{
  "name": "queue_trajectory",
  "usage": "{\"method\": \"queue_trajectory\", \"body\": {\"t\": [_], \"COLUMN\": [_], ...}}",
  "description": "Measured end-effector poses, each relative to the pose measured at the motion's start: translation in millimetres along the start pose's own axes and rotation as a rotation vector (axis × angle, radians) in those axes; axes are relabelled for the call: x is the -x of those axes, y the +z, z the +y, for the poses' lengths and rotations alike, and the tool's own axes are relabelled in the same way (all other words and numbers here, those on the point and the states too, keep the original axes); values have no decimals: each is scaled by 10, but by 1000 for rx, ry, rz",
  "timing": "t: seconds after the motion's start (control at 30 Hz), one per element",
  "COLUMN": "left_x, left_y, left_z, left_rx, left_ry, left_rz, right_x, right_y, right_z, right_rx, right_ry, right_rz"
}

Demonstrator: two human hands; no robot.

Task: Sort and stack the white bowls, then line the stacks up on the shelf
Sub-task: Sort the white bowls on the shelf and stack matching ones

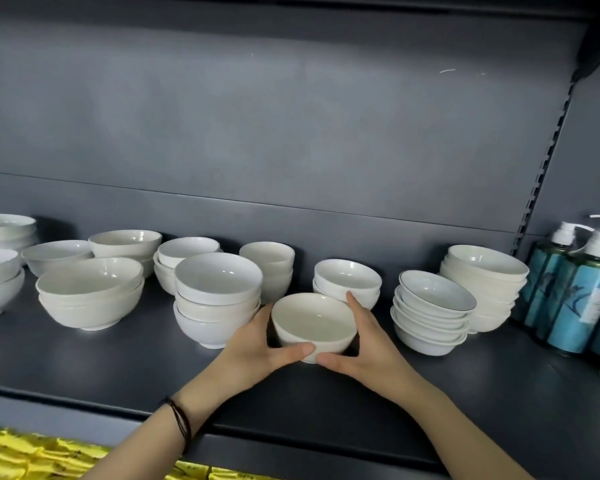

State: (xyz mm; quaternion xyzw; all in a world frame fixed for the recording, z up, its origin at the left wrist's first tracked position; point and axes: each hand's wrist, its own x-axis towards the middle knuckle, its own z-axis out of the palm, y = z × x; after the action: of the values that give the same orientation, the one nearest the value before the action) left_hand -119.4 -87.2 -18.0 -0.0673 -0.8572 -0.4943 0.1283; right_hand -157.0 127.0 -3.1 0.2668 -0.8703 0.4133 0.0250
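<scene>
A small white bowl (pixel 314 323) stands on the dark shelf (pixel 125 368) near its front middle. My left hand (pixel 260 344) wraps its left side and my right hand (pixel 357 341) wraps its right side, thumbs meeting at the front. Behind it sits a short stack of small bowls (pixel 347 282). To the left rises a taller stack (pixel 217 296), and further left a wide-bowl stack (pixel 90 292). On the right are a stack of dark-rimmed bowls (pixel 432 313) and a larger stack (pixel 487 285).
More bowl stacks line the back row (pixel 127 244), (pixel 267 265) and the far left (pixel 0 271). Teal pump bottles (pixel 575 289) stand at the right end. Yellow packets (pixel 32 459) lie on the lower shelf. A slotted upright (pixel 544 168) marks the right side.
</scene>
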Motion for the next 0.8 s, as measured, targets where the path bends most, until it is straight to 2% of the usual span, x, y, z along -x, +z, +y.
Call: {"method": "queue_trajectory", "body": {"t": [0.13,0.3,0.43,0.6,0.8], "left_x": [-19,23,24,-92,-411], "left_y": [34,105,158,313,587], "left_z": [-17,125,303,565,1078], "left_rx": [46,166,288,409,450], "left_ry": [17,112,177,307,397], "left_rz": [5,109,189,254,176], "right_x": [-6,23,45,64,48], "right_y": [32,3,-50,-124,-654], "right_z": [-10,-5,-62,-231,-343], "right_rx": [-104,-423,-544,-624,-641], "right_ry": [11,28,-60,-139,-147], "right_rz": [56,51,73,184,424]}}
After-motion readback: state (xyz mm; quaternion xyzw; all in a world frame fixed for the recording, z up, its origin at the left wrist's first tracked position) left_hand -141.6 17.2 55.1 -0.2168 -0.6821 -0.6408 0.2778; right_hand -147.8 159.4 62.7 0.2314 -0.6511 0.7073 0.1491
